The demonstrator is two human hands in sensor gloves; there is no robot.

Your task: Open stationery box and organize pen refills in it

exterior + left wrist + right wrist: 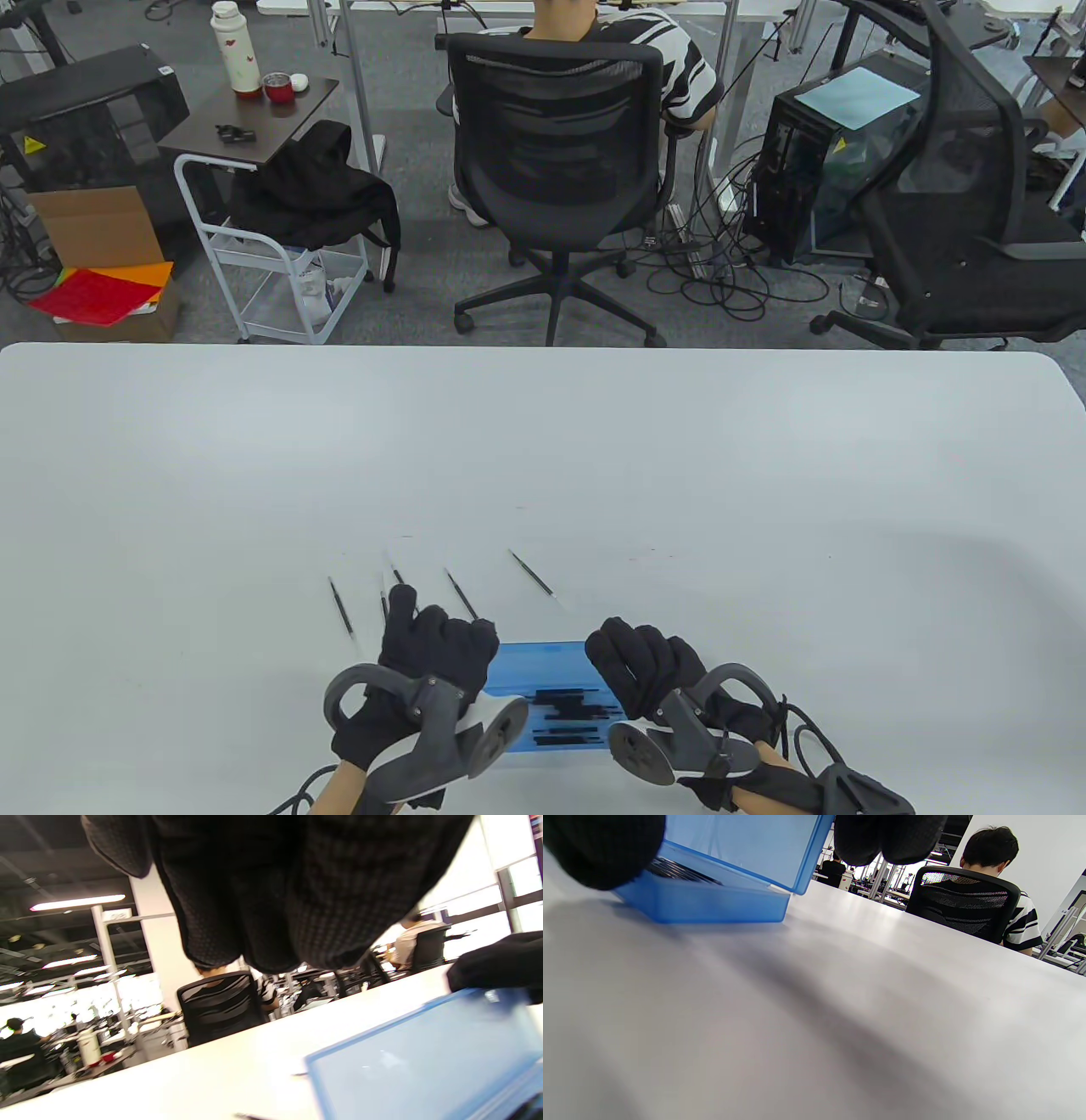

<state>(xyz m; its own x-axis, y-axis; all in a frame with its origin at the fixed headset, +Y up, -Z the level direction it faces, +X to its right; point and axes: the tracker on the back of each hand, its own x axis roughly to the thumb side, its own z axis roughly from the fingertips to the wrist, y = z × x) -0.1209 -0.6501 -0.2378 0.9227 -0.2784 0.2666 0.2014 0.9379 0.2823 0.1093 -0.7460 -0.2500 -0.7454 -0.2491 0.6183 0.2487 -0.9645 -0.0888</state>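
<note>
The stationery box (551, 679) is lying on the tabletop (543, 458) between the two hands with its lid (746, 844) standing partly raised, so the opening step is underway, and dark refills are already showing inside the base. Several pen refills (462, 594) are lying loose just beyond the left hand, still waiting to be placed. The left hand (433, 654) and the right hand (645, 671) are each curling their fingers over the far edge of the lid at its two ends, palms facing down, with wrists sitting low near the tabletop.
</note>
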